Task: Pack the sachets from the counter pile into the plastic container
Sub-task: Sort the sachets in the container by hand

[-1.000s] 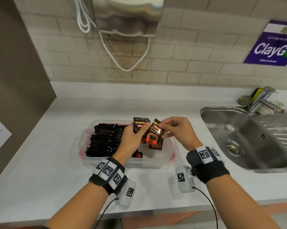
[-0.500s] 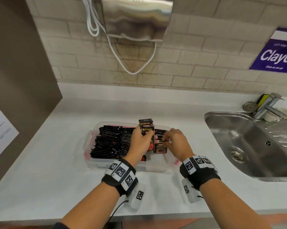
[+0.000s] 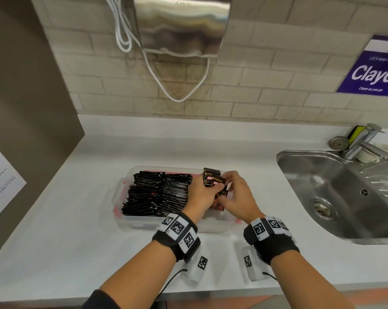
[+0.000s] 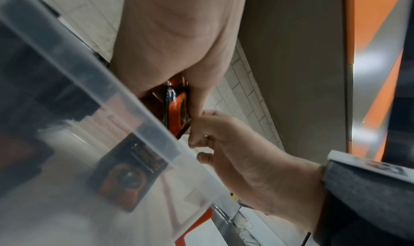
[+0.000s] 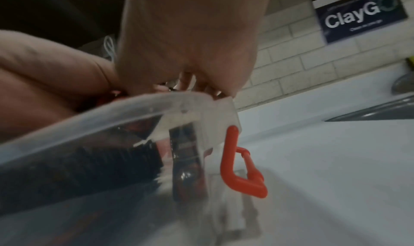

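Observation:
A clear plastic container (image 3: 141, 221) with red clips sits on the white counter, and rows of black sachets (image 3: 157, 192) stand packed in its left part. Over the container's right end my left hand (image 3: 212, 186) grips a small bunch of black-and-red sachets (image 3: 211, 177) upright. My right hand (image 3: 225, 191) is close against it, its fingertips (image 4: 197, 129) pinching the edge of one sachet (image 4: 178, 106) in the bunch. Another sachet (image 4: 132, 170) shows through the container wall, standing inside the right end.
A steel sink (image 3: 336, 197) with a tap (image 3: 365, 141) lies to the right of the container. A metal dryer (image 3: 182, 25) with a white cord hangs on the tiled wall behind. A brown panel (image 3: 25, 97) closes off the left. Bare counter lies in front.
Both hands have come down from above the container into its right end. The right hand set a sachet down inside and has come back to the bunch in the left hand.

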A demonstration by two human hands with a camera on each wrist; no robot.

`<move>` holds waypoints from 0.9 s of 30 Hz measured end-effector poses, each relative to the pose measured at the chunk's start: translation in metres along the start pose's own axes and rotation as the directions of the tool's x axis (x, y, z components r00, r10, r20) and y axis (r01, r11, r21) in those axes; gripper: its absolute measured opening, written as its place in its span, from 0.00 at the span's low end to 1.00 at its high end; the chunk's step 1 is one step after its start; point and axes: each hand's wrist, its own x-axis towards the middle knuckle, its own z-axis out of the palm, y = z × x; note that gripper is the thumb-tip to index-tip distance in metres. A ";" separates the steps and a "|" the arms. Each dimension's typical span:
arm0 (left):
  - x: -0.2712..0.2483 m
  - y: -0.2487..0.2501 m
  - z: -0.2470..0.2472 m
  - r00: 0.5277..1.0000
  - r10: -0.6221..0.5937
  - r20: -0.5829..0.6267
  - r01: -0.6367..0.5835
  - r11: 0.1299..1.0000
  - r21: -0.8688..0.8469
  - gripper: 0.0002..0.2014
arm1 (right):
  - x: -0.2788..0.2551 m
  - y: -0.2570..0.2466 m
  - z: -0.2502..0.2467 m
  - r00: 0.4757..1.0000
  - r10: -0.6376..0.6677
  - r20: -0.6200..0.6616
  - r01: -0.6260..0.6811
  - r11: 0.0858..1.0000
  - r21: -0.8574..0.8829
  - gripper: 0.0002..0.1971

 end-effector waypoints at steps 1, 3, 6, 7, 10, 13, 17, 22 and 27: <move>0.000 0.000 0.002 1.000 -0.010 0.004 0.010 1.000 0.003 0.07 | -0.001 -0.002 -0.001 1.000 -0.006 0.019 0.005 0.998 0.070 0.27; 0.000 0.000 0.006 0.999 -0.034 0.024 0.034 0.999 -0.014 0.06 | -0.003 -0.003 -0.004 0.999 -0.005 0.045 -0.001 0.991 0.134 0.29; 0.001 -0.002 0.006 0.993 -0.055 0.100 0.061 0.996 -0.062 0.07 | -0.003 0.003 -0.008 0.999 0.016 0.041 -0.020 0.995 0.096 0.24; 0.000 -0.002 0.006 0.989 -0.073 0.132 0.083 0.994 -0.076 0.08 | -0.004 0.006 -0.009 0.999 0.018 0.034 -0.021 0.997 0.076 0.23; -0.001 -0.003 0.005 0.971 -0.156 0.180 0.183 0.972 -0.145 0.10 | -0.004 0.011 -0.010 0.999 0.025 0.024 -0.026 0.999 0.027 0.23; -0.002 -0.006 0.005 0.971 -0.162 0.177 0.187 0.973 -0.136 0.15 | -0.004 0.013 -0.010 0.997 0.068 0.022 -0.069 0.997 0.029 0.27; -0.003 -0.011 0.005 0.982 -0.116 0.147 0.133 0.985 -0.114 0.16 | -0.004 0.013 -0.005 1.000 0.012 -0.001 -0.012 0.999 0.037 0.24; 0.000 -0.019 0.001 0.988 -0.107 0.109 0.119 0.986 -0.115 0.15 | -0.011 0.017 0.003 0.997 0.014 -0.076 -0.010 0.999 0.045 0.26; 0.002 -0.016 0.001 0.968 -0.222 0.115 0.242 0.947 -0.210 0.10 | -0.012 0.015 0.010 0.995 -0.012 -0.097 0.009 0.999 -0.032 0.25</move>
